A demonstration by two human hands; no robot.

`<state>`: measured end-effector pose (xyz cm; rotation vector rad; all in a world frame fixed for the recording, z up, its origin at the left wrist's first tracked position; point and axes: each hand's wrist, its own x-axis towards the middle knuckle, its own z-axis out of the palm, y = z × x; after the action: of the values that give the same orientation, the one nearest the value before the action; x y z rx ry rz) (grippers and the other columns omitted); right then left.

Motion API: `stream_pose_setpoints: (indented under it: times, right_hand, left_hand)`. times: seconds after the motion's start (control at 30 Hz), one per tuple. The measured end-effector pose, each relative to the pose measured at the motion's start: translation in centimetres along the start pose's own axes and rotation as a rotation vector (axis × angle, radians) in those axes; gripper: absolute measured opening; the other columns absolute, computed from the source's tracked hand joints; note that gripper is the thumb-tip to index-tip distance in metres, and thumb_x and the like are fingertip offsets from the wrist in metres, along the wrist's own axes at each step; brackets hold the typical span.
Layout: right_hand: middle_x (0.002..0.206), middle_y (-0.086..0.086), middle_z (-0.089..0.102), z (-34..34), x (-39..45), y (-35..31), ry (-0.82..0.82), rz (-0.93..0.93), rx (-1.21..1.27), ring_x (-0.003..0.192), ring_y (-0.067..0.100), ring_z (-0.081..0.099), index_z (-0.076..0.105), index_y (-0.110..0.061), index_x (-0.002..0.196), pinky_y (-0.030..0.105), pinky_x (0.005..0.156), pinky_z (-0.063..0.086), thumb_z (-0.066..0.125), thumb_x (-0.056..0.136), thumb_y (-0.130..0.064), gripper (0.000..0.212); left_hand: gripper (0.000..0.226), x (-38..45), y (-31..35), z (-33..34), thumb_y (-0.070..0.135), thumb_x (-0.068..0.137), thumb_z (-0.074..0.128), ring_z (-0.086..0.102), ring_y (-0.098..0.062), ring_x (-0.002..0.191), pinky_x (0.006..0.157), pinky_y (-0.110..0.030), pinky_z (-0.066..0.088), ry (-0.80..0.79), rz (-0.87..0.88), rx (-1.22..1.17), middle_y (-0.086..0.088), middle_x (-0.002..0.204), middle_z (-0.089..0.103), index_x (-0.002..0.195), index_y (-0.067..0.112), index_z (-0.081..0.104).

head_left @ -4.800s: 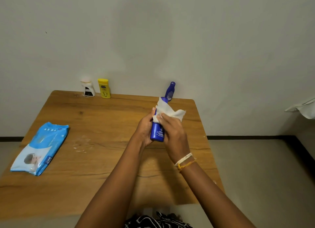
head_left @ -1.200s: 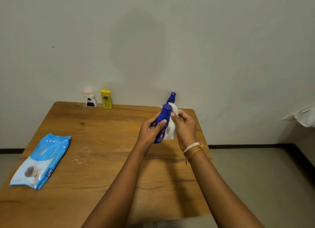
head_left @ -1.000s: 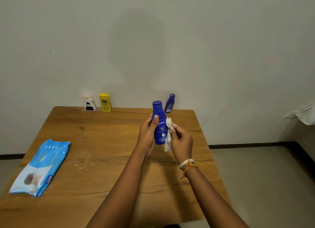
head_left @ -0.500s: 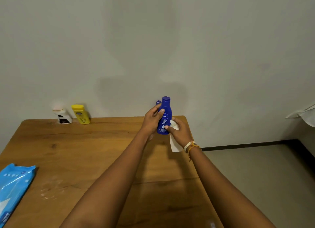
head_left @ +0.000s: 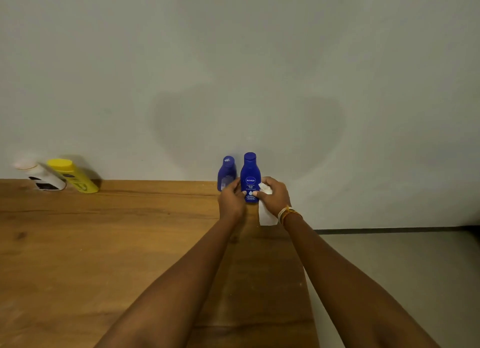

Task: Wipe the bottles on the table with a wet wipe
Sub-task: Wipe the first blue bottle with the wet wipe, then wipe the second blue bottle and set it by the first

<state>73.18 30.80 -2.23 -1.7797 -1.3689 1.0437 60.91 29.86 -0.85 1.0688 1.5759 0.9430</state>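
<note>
I am seeing both hands gripping the Nivea bottle point(head_left: 250, 177), which is standing upright at the far edge of the surface point(head_left: 104, 243), against the wall. The left hand point(head_left: 231, 199) is clasping its left side; the right hand point(head_left: 272, 195) is pinching its right side while also holding the wipe point(head_left: 266, 216), hanging at 5 o'clock from the bottle. A second blue bottle point(head_left: 226, 173) is standing just beside it at 9 o'clock. A yellow bottle point(head_left: 74, 176) and a white bottle point(head_left: 42, 177) are sitting well apart, far left.
</note>
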Motion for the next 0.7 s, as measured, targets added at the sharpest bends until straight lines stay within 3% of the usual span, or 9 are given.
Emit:
stream_pose_setpoints:
  times: [0.2, 0.33, 0.57, 0.7]
  right_hand:
    - [0.126, 0.013, 0.060, 0.6, 3.3, 2.4, 0.001, -0.032, -0.078, 0.109, 0.028, 0.060, 0.052, -0.005, 0.125, 0.016, 0.076, 0.045, 0.069, 0.085, -0.021, 0.046]
    - [0.122, 0.014, 0.062, 0.7, 4.4, 3.1, 0.004, -0.040, -0.106, 0.106, 0.026, 0.060, 0.055, -0.002, 0.121, -0.001, 0.064, 0.038, 0.071, 0.083, -0.018, 0.044]
    - [0.112, 0.015, 0.067, 0.9, 4.9, 3.7, 0.036, -0.017, -0.105, 0.092, 0.018, 0.060, 0.060, 0.000, 0.116, -0.002, 0.060, 0.037, 0.071, 0.081, -0.011, 0.037]
    - [0.114, 0.013, 0.067, 0.9, 4.7, 3.7, 0.049, -0.007, -0.085, 0.100, 0.024, 0.063, 0.060, -0.002, 0.120, 0.003, 0.067, 0.040, 0.072, 0.081, -0.010, 0.042]
  left_hand:
    - [0.041, 2.2, -2.2, 2.0, 0.004, 0.095, 0.048, 0.055, -0.024, 0.120, 0.089, -0.021, 0.043, 0.021, -0.002, 0.010, -0.012, 0.132, 0.056, 0.137, 0.006, 0.045]
    - [0.048, 3.0, -3.4, 2.8, 0.000, 0.091, 0.054, 0.056, -0.023, 0.119, 0.089, -0.021, 0.045, 0.027, 0.014, -0.023, -0.010, 0.130, 0.057, 0.137, 0.009, 0.045]
    - [0.051, 3.3, -4.1, 3.9, -0.003, 0.089, 0.056, 0.056, -0.022, 0.119, 0.089, -0.019, 0.045, 0.066, 0.045, -0.052, -0.010, 0.132, 0.056, 0.138, 0.010, 0.045]
    - [0.052, 3.2, -3.8, 4.1, -0.001, 0.090, 0.057, 0.055, -0.023, 0.121, 0.090, -0.020, 0.044, 0.069, 0.039, -0.065, -0.010, 0.134, 0.055, 0.138, 0.010, 0.044]
